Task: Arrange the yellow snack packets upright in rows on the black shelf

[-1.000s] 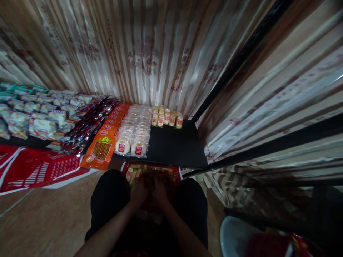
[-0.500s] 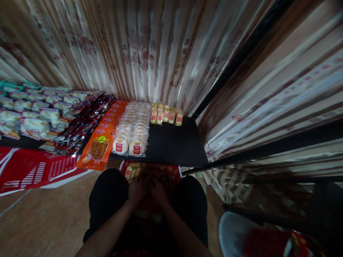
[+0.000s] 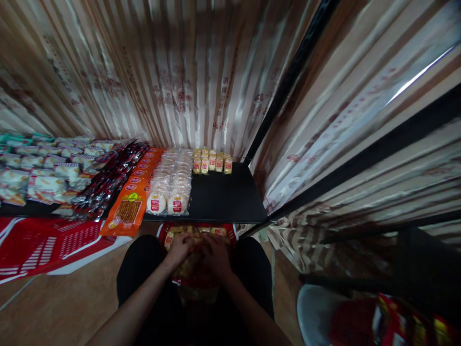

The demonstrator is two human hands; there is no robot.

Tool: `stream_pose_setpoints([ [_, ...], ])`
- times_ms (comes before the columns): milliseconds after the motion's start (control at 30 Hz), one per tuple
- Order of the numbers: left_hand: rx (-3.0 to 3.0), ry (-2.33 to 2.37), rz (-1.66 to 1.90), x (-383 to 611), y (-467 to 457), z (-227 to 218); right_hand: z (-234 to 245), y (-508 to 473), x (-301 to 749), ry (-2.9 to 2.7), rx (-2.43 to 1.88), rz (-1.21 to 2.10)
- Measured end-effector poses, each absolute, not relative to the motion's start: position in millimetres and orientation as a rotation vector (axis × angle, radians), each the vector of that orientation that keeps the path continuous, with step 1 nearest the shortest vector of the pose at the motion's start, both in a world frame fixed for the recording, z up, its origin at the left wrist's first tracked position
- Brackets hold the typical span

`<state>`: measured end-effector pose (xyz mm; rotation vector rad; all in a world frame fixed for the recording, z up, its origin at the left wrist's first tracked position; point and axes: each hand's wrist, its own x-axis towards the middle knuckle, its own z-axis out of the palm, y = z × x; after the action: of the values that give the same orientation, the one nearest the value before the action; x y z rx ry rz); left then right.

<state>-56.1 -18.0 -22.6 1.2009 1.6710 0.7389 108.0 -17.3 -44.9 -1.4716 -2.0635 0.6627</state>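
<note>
Head view: left hand [image 3: 182, 249] and right hand [image 3: 217, 250] both down in red basket [image 3: 236, 236], between the knees, just below shelf [image 3: 230, 194] front edge. Fingers over the small yellow packets [image 3: 218, 231] in it; dim, can't tell if either hand grips one or just rests on them. More of the same, yellow packs [image 3: 212, 162], stand in a cluster at shelf back, near right end. Left of these: clear-wrapped crackers [image 3: 169, 182] in two rows, orange strip [image 3: 134, 190] overhanging front edge, dark shiny packs [image 3: 111, 180], white packs [image 3: 46, 187]. Second basket [image 3: 77, 238], red, below shelf at left. Pale basin [image 3: 306, 307] lower right, red packs [image 3: 387, 319] beside it or inside, unclear.
</note>
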Motion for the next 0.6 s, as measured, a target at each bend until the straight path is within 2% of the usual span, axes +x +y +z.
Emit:
stream_pose_setpoints([
  [333, 0.902, 1.402, 0.940, -42, -5, 25, -5, -16, 124, -1.814, -1.364, 0.798],
  [467, 0.688, 1.248, 1.050, -34, 0, 41, 1, -10, 124, -1.340, -1.399, 1.106],
  [600, 0.533, 1.167, 1.125, -19, 0, 45, 16, -5, 119, -1.003, -1.239, 1.481],
])
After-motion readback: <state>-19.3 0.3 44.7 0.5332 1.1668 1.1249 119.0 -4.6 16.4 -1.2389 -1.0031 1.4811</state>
